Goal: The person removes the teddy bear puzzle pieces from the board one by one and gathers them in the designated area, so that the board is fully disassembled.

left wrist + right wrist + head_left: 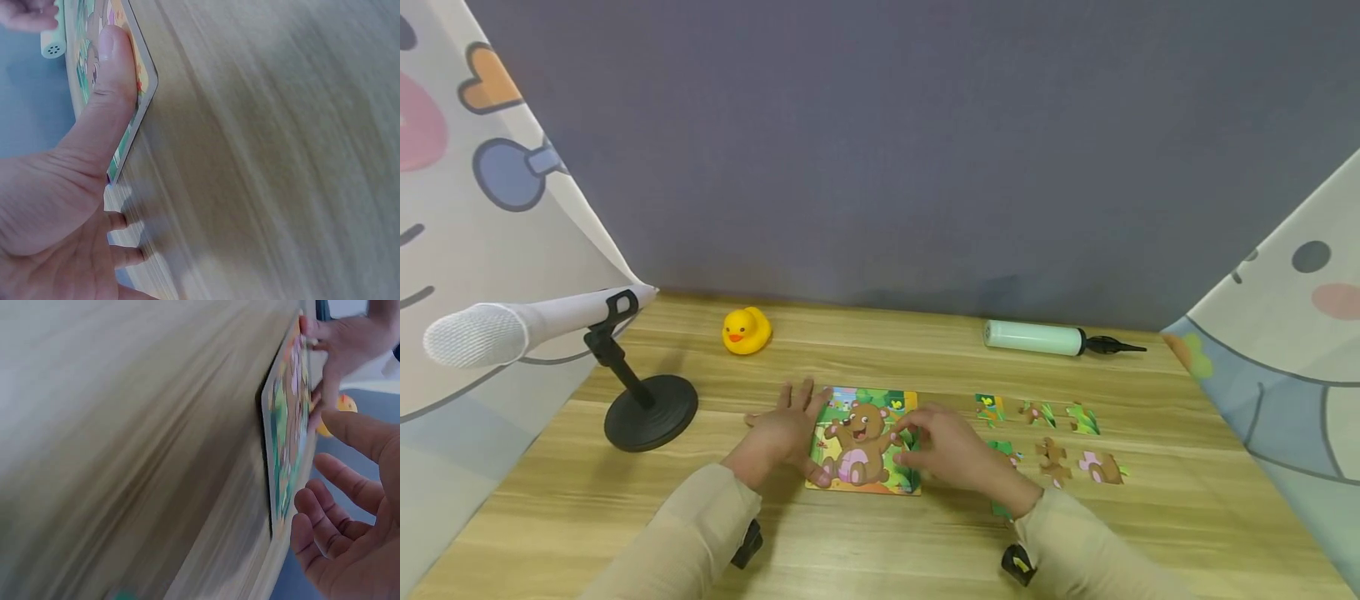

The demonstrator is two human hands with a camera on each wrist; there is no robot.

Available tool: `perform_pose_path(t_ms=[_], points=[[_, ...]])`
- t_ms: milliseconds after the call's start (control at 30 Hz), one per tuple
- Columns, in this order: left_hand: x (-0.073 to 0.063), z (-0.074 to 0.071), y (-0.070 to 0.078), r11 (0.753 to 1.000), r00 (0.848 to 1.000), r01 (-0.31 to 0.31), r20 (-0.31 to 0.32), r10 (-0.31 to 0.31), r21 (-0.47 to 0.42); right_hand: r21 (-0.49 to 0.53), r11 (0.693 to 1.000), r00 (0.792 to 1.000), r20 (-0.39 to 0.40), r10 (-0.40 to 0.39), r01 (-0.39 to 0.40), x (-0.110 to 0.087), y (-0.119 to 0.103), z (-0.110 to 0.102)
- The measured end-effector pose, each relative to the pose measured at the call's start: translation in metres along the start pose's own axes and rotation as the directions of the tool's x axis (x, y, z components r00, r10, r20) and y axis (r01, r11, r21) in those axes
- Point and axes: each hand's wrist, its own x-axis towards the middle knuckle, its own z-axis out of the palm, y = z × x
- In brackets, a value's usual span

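A picture puzzle board with a brown cartoon bear lies flat on the wooden table. My left hand is at its left side with fingers spread; in the left wrist view the thumb rests on the board near a corner. Over the board's right edge hovers my right hand, its fingers loosely bent. Nothing shows between those fingers in the right wrist view. Right of this hand lie several loose puzzle pieces, among them a brown piece, a green piece and a pink-and-brown piece.
A white microphone on a black stand is at the left. Toward the back sit a yellow rubber duck and a pale green hand pump. A grey panel rises behind the table.
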Motion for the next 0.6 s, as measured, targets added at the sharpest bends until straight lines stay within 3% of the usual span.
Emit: perform_pose_path(t_ms=[233,600], points=[[-0.001,-0.001,0.0,1.0,1.0,-0.011,-0.001,0.011,0.005,-0.023,0.998,0.998,0.015,-0.062,0.063,0.025,-0.02,0.016],[-0.001,-0.001,0.001,0.999,1.0,-0.016,0.002,0.015,0.04,-0.121,0.992,0.999,0.035,0.028,-0.024,0.052,-0.038,0.028]])
